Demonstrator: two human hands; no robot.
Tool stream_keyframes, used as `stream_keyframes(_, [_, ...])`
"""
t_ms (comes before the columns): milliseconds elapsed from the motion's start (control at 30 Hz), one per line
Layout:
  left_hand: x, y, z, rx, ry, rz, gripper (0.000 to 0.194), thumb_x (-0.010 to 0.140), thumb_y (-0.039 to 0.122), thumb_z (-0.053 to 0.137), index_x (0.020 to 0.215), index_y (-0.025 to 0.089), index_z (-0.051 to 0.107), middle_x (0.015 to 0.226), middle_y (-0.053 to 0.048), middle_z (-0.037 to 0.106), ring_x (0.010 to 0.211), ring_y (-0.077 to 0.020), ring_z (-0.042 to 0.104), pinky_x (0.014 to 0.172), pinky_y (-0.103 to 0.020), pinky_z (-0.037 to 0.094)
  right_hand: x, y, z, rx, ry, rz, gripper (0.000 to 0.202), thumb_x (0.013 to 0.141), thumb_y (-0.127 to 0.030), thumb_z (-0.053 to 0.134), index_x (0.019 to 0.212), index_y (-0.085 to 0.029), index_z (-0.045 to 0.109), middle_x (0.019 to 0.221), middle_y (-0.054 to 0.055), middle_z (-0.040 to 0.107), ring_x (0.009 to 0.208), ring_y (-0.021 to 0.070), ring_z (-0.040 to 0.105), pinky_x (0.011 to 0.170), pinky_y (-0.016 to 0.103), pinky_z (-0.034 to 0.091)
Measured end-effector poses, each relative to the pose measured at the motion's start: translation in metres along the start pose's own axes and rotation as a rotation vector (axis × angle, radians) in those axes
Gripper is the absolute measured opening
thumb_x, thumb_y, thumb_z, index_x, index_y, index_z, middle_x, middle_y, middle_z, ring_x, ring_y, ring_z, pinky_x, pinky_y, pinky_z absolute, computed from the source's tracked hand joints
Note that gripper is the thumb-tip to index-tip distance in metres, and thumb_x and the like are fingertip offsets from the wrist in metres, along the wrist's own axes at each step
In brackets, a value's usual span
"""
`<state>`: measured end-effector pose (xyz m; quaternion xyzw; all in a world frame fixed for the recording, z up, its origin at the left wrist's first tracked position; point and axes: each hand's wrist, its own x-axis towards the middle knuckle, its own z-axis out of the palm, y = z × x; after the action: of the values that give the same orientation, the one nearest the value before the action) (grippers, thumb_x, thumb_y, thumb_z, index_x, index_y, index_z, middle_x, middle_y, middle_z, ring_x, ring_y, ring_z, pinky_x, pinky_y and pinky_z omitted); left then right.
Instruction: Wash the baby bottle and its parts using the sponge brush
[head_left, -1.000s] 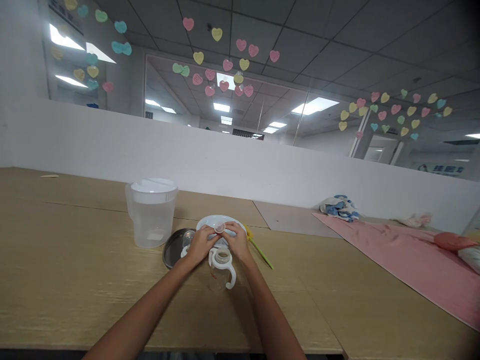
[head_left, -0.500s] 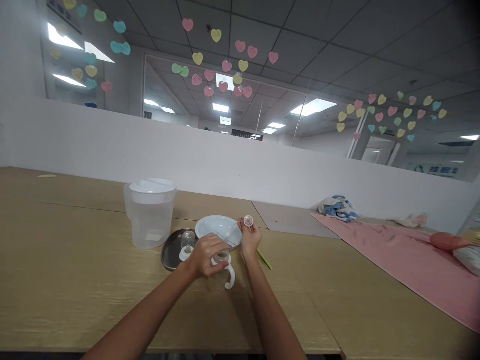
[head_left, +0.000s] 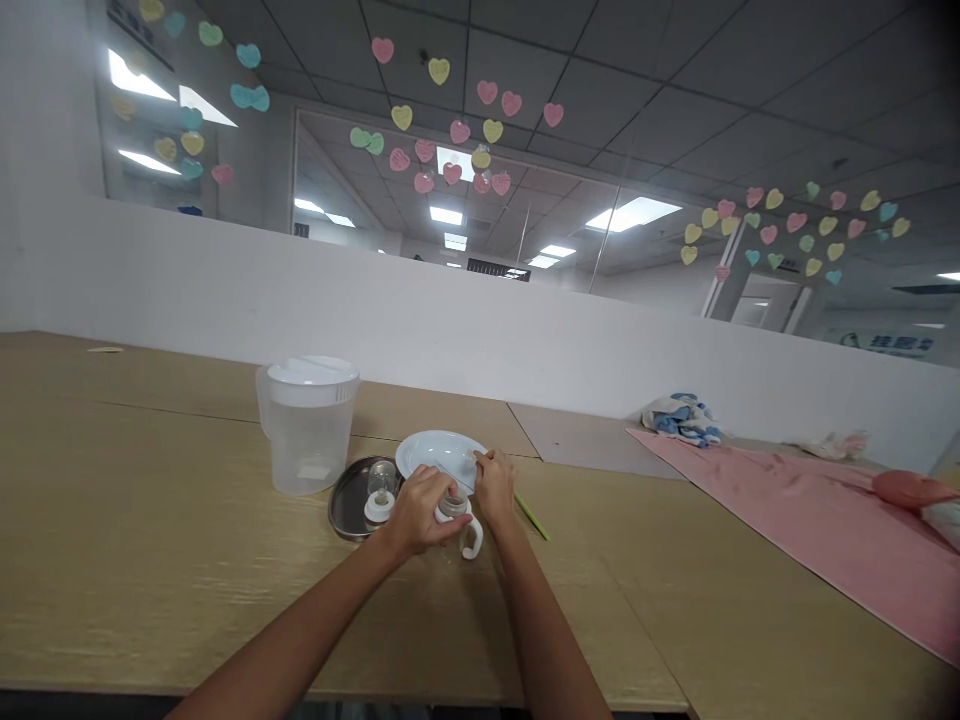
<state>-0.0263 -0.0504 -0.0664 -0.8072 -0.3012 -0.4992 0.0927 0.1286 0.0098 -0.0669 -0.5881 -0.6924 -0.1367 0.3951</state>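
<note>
My left hand [head_left: 422,512] is closed around the neck of a clear baby bottle [head_left: 450,545] with a white curved handle; the bottle stands upright with its mouth uncovered. Over the right rim of a white bowl [head_left: 427,440], my right hand [head_left: 495,487] has its fingers pinched together; what is between them is mostly hidden. To the left, a dark round metal tray [head_left: 346,510] holds a white bottle collar [head_left: 379,507] and a clear dome-shaped cap [head_left: 382,477]. A thin green stick [head_left: 532,517] lies right of my right hand.
A lidded translucent pitcher [head_left: 311,435] stands behind the tray to the left. At the right, a pink cloth [head_left: 795,520] covers the table, with a crumpled blue-and-white cloth [head_left: 681,418] at its back corner. A white wall [head_left: 465,330] runs behind the table.
My right hand has turned over and dipped toward the bowl; the small round white-rimmed piece it held up is out of sight. My left hand still grips the bottle. The view shifted slightly.
</note>
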Motion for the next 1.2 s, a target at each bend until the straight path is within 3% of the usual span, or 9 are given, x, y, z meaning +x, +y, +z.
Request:
stream_keyframes(167, [0.0,0.0,-0.001,-0.002,-0.029,0.09,0.037,0.083,0.051,0.041,0.082,0.018,0.055,0.072,-0.006,0.06,0.068,-0.0205,0.051,0.068,-0.035,0.037,-0.002,0.002,-0.003,-0.033,-0.103,0.025,0.033,0.08,-0.008,0.044,0.094,-0.022,0.071,0.091,0.01,0.062,0.09,0.0226,0.05,0.073,0.032,0.03])
stream_keyframes(367, [-0.002,0.001,0.0,0.019,-0.007,0.057,0.036,0.08,0.05,0.046,0.091,0.016,0.053,0.077,-0.007,0.06,0.07,-0.0212,0.053,0.071,-0.037,0.04,0.001,-0.003,-0.01,-0.023,-0.124,0.125,0.029,0.076,-0.006,0.046,0.085,-0.02,0.07,0.086,0.007,0.068,0.088,0.0226,0.054,0.073,0.032,0.029])
stream_keyframes(500, [-0.001,0.002,0.0,0.022,-0.006,0.064,0.035,0.081,0.048,0.046,0.091,0.015,0.053,0.077,-0.007,0.061,0.07,-0.0208,0.053,0.071,-0.036,0.04,0.002,-0.007,-0.015,-0.064,-0.18,0.096,0.028,0.075,-0.007,0.048,0.075,-0.021,0.072,0.086,0.008,0.069,0.088,0.0231,0.054,0.075,0.034,0.029])
stream_keyframes(833, [-0.001,0.002,0.001,0.034,0.012,0.083,0.033,0.082,0.046,0.044,0.093,0.016,0.052,0.078,-0.006,0.061,0.071,-0.0208,0.054,0.07,-0.036,0.041,0.002,-0.013,-0.029,-0.201,-0.342,0.078,0.034,0.084,-0.021,0.038,0.082,-0.023,0.072,0.098,0.008,0.067,0.097,0.0234,0.051,0.082,0.036,0.026])
stream_keyframes(1200, [-0.001,0.001,0.001,0.027,-0.007,0.089,0.033,0.083,0.045,0.043,0.097,0.016,0.051,0.081,-0.008,0.061,0.074,-0.0218,0.055,0.071,-0.037,0.042,0.003,-0.012,-0.025,-0.231,-0.459,0.091,0.039,0.085,-0.026,0.034,0.091,-0.023,0.072,0.101,0.01,0.067,0.104,0.0293,0.049,0.087,0.041,0.026])
